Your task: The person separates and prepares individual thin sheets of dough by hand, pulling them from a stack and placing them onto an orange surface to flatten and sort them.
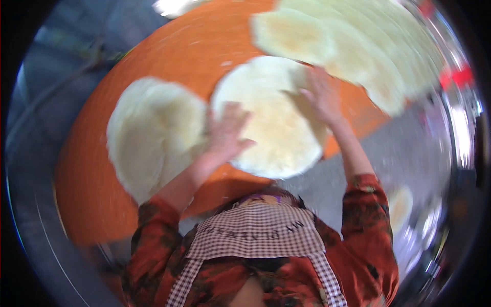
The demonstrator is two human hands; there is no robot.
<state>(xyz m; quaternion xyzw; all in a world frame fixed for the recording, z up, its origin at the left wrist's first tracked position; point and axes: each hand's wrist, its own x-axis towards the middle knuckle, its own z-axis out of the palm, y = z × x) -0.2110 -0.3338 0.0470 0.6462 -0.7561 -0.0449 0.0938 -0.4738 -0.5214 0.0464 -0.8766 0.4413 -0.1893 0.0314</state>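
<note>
A round, thin flatbread with light brown patches (pixel 272 126) lies before me on an orange round tabletop (pixel 172 46). My left hand (pixel 228 132) rests at its left edge with the fingers spread. At its upper right edge is my right hand (pixel 322 94), fingers apart and slightly blurred. To the left, another large pale flatbread or dough sheet (pixel 142 134), with a crease, lies near my left wrist and forearm. Neither hand has its fingers closed on anything; whether the fingertips press on the bread cannot be told.
Overlapping flatbreads (pixel 360 46) cover the upper right of the tabletop. A grey surface (pixel 406 149) adjoins it on the right, with a small round pale item (pixel 400 207) lower down. A bright white object (pixel 176 7) stands beyond the far edge.
</note>
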